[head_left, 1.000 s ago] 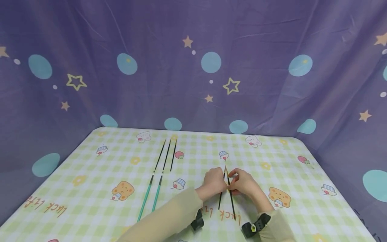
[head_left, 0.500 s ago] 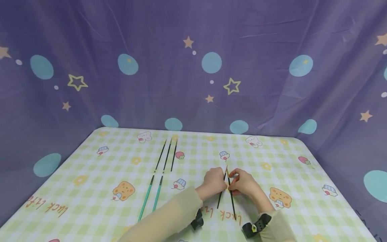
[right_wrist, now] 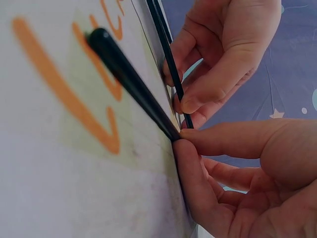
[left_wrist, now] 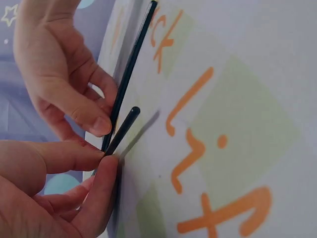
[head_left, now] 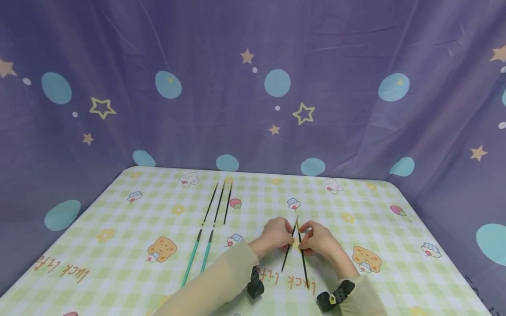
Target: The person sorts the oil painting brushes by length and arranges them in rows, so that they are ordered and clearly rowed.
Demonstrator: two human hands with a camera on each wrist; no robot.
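My left hand pinches a thin black paintbrush between thumb and forefinger. Just to the right, my right hand pinches a second black paintbrush the same way. The bristle ends of both point away from me and come together at the top, while the handles spread apart toward me in a narrow upside-down V. In the left wrist view, the rounded handle end of the left paintbrush stands a little off the cloth, casting a shadow. The right wrist view has the right paintbrush slanting out from the fingertips.
Left of my hands lie three black paintbrushes side by side, bristles away from me. Below them, two green-handled paintbrushes continue the lines, partly covered by my left sleeve. A checked cloth covers the table; a purple curtain hangs behind.
The left paintbrush's handle end has swung left, widening the V, and its tip has met the other's. My left hand has shifted slightly left. The right hand has stayed nearly still.
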